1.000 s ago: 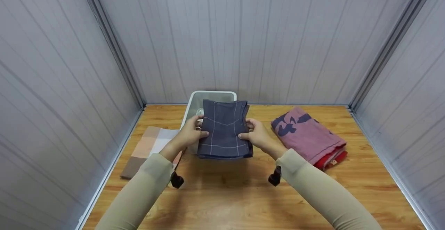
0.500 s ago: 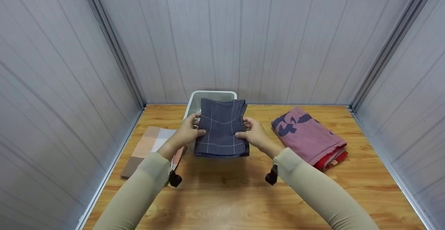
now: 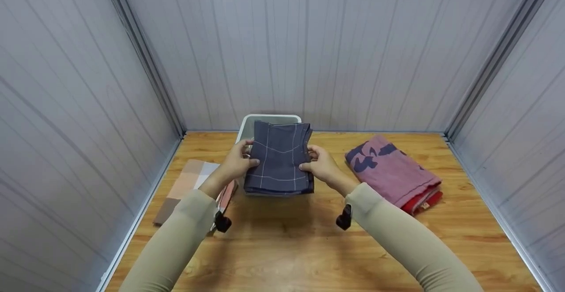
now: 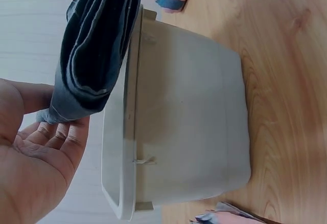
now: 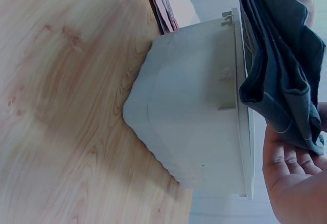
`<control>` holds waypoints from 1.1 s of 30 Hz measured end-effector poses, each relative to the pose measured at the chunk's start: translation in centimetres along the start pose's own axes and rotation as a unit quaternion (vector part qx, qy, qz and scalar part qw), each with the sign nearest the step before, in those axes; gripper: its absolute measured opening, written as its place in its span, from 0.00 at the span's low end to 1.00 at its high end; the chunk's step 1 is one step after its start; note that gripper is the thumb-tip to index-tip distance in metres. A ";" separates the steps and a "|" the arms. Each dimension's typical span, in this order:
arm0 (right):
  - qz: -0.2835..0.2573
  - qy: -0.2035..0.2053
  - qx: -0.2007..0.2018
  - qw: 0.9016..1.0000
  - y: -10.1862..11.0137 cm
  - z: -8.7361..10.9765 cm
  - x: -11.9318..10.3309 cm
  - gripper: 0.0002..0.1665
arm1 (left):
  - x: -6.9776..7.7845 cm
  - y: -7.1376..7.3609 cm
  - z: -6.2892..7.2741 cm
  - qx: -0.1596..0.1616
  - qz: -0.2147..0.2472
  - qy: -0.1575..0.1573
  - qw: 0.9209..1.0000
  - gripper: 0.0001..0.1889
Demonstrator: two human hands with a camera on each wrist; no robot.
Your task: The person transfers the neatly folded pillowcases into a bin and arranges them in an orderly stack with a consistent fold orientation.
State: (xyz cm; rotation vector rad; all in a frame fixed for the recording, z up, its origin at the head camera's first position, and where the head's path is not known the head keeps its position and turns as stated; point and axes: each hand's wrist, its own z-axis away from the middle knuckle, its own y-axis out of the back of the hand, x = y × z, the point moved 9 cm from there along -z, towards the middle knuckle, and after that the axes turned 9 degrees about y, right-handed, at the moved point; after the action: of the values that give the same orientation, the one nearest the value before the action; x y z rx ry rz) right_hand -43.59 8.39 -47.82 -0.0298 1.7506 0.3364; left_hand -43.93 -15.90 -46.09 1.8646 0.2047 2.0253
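Observation:
A folded dark blue-grey cloth [image 3: 280,157] with thin white check lines is held between both hands, above a pale grey plastic bin [image 3: 271,118]. My left hand [image 3: 237,163] pinches its left edge, thumb on top and fingers beneath. At the opposite edge my right hand [image 3: 323,165] grips it the same way. In the left wrist view the cloth's stacked layers [image 4: 97,45] show over the bin's rim [image 4: 127,132]. The right wrist view also has the folded cloth [image 5: 286,75] at the rim, with the bin's outer wall [image 5: 189,101] below. Most of the bin's inside is hidden by the cloth.
On the wooden table [image 3: 282,248], a folded pink cloth [image 3: 393,172] with dark blue patterns lies to the right, red layers beneath it. A folded checked cloth [image 3: 185,186] in orange, white and brown lies left, partly behind my left arm. Pale panel walls [image 3: 282,44] enclose the table.
Both hands have carried the dark checked cloth slightly to the left and away from me, further over the bin. The other cloths and the bin stay in place.

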 end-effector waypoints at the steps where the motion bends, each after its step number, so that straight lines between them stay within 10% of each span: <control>1: -0.002 0.000 -0.002 1.000 0.0 -0.1 -0.1 0.32 | 0.1 0.1 -0.1 0.003 -0.001 0.001 1.000 0.33; 33: 0.017 0.021 0.035 0.999 0.2 -4.2 -2.7 0.34 | 2.8 3.8 -2.9 0.073 -0.010 -0.017 0.997 0.29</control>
State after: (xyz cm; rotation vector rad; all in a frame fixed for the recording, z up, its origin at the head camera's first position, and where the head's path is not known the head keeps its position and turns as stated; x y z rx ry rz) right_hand -47.07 7.10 -44.52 0.0433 1.8054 0.3011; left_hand -47.58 -17.92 -42.40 1.9730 0.3694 2.0128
